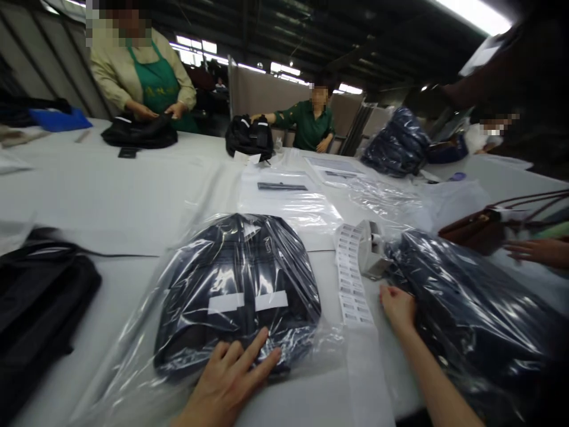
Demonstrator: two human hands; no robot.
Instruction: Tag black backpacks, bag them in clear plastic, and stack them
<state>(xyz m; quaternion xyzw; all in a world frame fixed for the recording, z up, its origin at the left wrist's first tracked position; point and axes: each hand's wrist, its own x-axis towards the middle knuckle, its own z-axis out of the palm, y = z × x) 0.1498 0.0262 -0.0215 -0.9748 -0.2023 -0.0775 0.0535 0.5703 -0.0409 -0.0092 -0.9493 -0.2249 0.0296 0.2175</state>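
While left hand [233, 370] lies open, empty, on rounded plastic-bagged black backpack [248, 279] at 6 o'clock, right hand [400, 309] curls at 3, hold unclear.

a strip light [478, 13] glows beneath a dark ceiling [355, 35], with beige partitions [262, 92] below.

This looks like a factory packing area, set around a broad white table [115, 196]. A dark bag [222, 261] lies in clear plastic [329, 344] near a strip of printed labels [349, 270]; across the table, a worker [104, 68] (in a green apron [155, 83]) handles a black bag [142, 133]. Overhead are a dark, high roof [293, 35] and a long strip light [478, 13], with plain partitions [260, 89] behind.
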